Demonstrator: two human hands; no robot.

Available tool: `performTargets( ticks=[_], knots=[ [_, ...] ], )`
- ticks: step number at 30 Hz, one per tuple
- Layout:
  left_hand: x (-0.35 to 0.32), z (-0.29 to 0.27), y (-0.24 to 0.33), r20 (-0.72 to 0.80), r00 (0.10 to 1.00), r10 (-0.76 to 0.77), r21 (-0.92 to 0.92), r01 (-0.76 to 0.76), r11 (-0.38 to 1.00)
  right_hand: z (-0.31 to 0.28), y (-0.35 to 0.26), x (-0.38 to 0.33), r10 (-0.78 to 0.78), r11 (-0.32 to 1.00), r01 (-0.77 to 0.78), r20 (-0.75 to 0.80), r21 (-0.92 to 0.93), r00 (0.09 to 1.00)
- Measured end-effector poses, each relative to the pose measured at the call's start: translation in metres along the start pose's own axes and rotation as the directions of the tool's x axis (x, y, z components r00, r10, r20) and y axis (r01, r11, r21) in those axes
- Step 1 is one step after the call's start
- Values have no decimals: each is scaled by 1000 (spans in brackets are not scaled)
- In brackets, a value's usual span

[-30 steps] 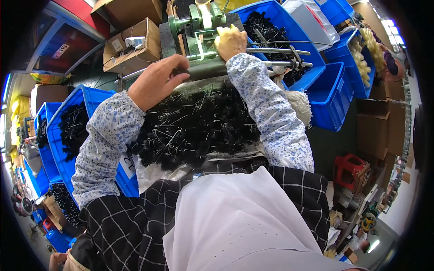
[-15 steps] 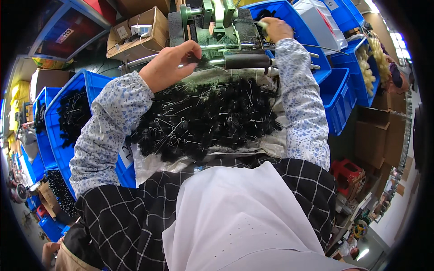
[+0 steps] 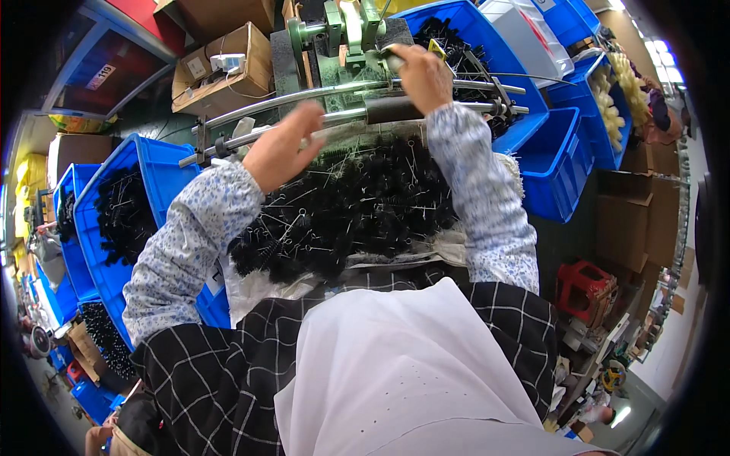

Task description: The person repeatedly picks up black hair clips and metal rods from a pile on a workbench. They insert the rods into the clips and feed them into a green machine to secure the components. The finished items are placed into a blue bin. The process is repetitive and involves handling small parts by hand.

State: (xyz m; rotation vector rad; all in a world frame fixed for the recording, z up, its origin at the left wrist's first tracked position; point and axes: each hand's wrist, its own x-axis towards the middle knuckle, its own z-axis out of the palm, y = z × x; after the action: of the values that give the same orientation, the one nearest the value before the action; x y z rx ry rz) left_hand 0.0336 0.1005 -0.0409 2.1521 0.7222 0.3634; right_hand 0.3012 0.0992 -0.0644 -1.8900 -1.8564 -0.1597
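Note:
A pile of small black-bristled wire brushes (image 3: 357, 205), many with looped wire ends, lies in front of me below the machine (image 3: 353, 45). My left hand (image 3: 283, 150) is over the pile's far left part, close to the metal rods (image 3: 266, 133). Motion smears its fingers, so their grip is unclear. Up at the machine's right side, my right hand (image 3: 424, 77) has its fingers pressed together beside the lit working part; whatever they hold is too small and blurred to name. A dark sleeve (image 3: 395, 108) on the near rod sits just below this hand.
More black brushes fill a blue bin (image 3: 490, 148) at right of the machine and another blue bin (image 3: 163, 163) at left. A smaller blue bin (image 3: 563, 163) stands further right. An open cardboard box (image 3: 220, 72) is behind the rods; a red stool (image 3: 585, 292) stands lower right.
My right hand has moved left from over the right bin to the machine's side. My left hand has shifted slightly left and down; the dark brush seen at its fingers is no longer visible there.

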Motion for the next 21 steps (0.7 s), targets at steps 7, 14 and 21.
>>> performTargets(
  ticks=[7,14,21],
  knots=[
    [-23,14,-46,474,864,-172,457,-74,886,31,33,20,94,959,-64,99,-276,991],
    [-12,-5,-26,423,891,-166,333,18,943,34,35,23,69,981,-46,118,-189,991],
    [-1,-11,-7,317,948,-25,194,-39,980,42,49,28,-17,954,53,126,-295,992]
  ],
)
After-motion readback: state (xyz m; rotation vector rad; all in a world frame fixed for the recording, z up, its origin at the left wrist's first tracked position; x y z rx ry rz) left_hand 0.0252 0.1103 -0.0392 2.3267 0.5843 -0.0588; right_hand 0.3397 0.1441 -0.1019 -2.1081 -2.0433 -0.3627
